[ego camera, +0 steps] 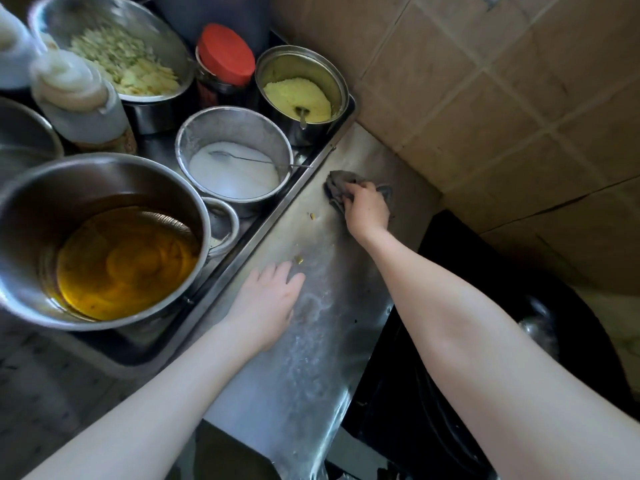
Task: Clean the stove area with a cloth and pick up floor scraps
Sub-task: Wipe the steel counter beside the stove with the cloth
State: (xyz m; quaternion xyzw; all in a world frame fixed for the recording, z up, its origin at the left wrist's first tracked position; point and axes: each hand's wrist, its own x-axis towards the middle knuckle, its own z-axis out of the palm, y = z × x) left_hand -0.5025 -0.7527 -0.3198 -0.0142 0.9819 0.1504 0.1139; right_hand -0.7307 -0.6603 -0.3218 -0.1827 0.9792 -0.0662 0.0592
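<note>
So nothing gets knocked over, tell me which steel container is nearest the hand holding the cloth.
The pot of white powder with a spoon, left of the right hand gripping the cloth. The yellow-powder tin and oil pot stand farther off.

i count two hands, left hand (268, 299) and right hand (367, 209). one cloth (337, 183). four filled steel vessels: oil pot (34, 209), white powder pot (235, 126), yellow powder pot (294, 64), vegetable bowl (69, 19). two spoons (242, 157) (302, 114), two squeeze bottles (76, 95) (14, 46), one red-lidded jar (225, 60), two scraps (311, 215) (298, 260) on the counter (329, 323), one black wok (450, 341).
</note>
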